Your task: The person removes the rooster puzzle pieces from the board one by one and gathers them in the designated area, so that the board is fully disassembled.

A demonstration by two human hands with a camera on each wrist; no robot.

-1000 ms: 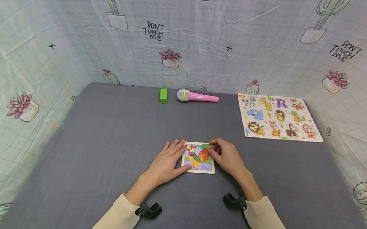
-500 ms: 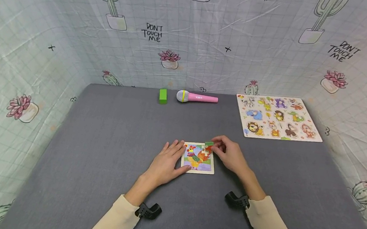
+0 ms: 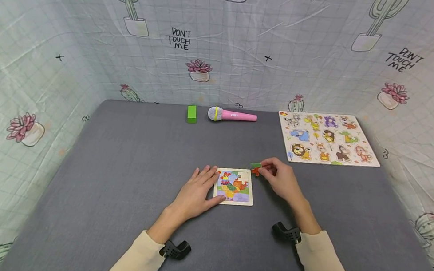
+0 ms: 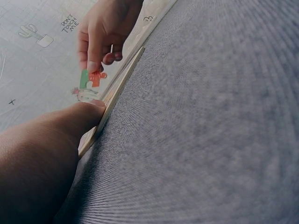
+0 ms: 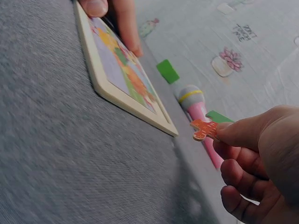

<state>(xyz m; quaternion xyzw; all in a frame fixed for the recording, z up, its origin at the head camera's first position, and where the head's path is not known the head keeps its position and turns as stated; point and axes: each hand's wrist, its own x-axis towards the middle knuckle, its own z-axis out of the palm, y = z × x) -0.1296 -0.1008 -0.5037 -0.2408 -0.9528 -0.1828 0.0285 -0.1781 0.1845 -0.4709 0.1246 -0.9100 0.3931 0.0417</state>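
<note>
My right hand [image 3: 282, 181] held the green-and-red puzzle piece [image 3: 255, 168] in a narrow pinch. One second earlier, the piece lay in the upper right corner of the puzzle tray [image 3: 251, 193]; it was now raised clear, just beyond that corner, which showed bare. My left hand [image 3: 196, 191], fingers extended, remained on the tray's left side.

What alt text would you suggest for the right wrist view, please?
A right hand pinches an orange and green jigsaw piece above a grey cloth surface, beside a picture puzzle in a square, pale wooden frame that a left hand touches. Behind lie a green rectangular block and a pink, grey-headed microphone.
</note>
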